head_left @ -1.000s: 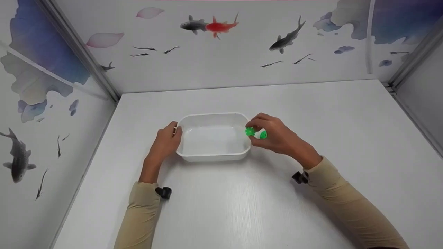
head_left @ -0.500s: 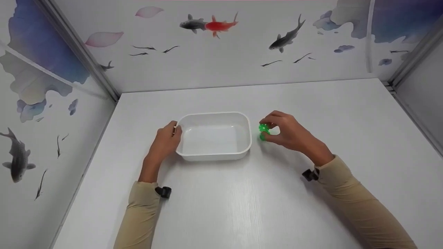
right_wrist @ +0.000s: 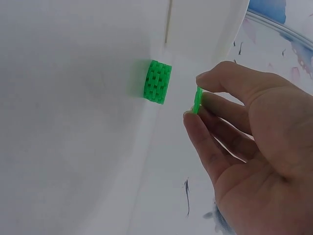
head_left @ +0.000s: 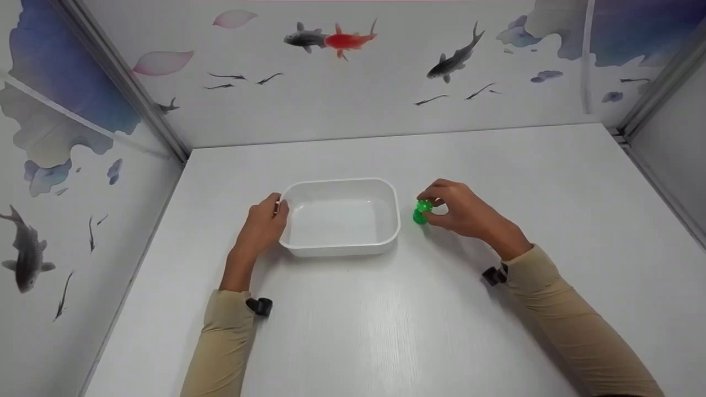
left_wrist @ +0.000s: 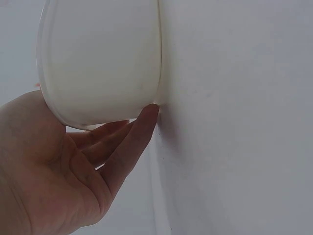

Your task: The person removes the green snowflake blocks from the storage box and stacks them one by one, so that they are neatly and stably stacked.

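Note:
A white rectangular tub [head_left: 339, 251] sits on the table, and my left hand [head_left: 263, 225] grips its left end. In the left wrist view, the fingers [left_wrist: 128, 149] reach under the tub's wall [left_wrist: 105, 73], with one fingertip down by its base. Just right of the tub stands a short stack of green notched plastic discs [head_left: 420, 218], seen edge-on in the right wrist view. My right hand [head_left: 469, 208] pinches a single green disc [right_wrist: 197, 101] between thumb and fingertips. This disc is held above the stack, with a gap between them in the right wrist view.
The white tabletop [head_left: 353, 320] spreads around the tub. Behind it rises a white wall panel [head_left: 353, 99] printed with fish and petals, and another printed panel [head_left: 66, 220] borders the left side. A small black device [head_left: 260, 306] sits at the left cuff.
My right hand has drawn back from the tub's right rim to above the green stack, with a disc pinched in it throughout. The left hand and the tub have stayed put.

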The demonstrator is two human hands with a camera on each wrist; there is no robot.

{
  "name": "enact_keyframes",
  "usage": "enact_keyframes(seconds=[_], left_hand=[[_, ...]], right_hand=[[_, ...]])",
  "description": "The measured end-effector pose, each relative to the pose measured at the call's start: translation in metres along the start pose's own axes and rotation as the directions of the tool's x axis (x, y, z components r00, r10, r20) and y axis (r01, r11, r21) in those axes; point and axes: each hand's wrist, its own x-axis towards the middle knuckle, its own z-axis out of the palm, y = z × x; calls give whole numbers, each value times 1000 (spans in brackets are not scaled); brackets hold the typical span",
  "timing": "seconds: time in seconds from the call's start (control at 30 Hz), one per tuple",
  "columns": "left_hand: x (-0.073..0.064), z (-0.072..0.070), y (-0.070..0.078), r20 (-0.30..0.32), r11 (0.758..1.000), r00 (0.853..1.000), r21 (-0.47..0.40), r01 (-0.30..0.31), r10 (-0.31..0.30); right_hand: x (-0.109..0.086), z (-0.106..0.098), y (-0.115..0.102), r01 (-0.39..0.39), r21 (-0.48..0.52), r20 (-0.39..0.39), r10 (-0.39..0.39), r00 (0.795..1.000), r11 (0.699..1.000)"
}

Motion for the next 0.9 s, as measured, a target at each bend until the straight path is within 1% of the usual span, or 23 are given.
enact_keyframes(seconds=[0.23, 0.37, 0.63, 0.9], left_hand=[[0, 0, 0, -3, 1000, 1000, 3, 9, -9], [0, 0, 0, -2, 1000, 1000, -6, 8, -8], [0, 1, 0, 5, 1000, 1000, 3, 15, -15], [0, 0, -2, 3, 1000, 1000, -7, -7, 8]], right_hand=[[0, 4, 1, 3, 2, 20, -3, 1000, 1000], [1, 5, 1, -8, 3, 24, 7, 1000, 1000], [2, 9, 1, -34, -3, 35, 34, 999, 999], [1, 9, 0, -7, -31, 34, 8, 999, 1000]])
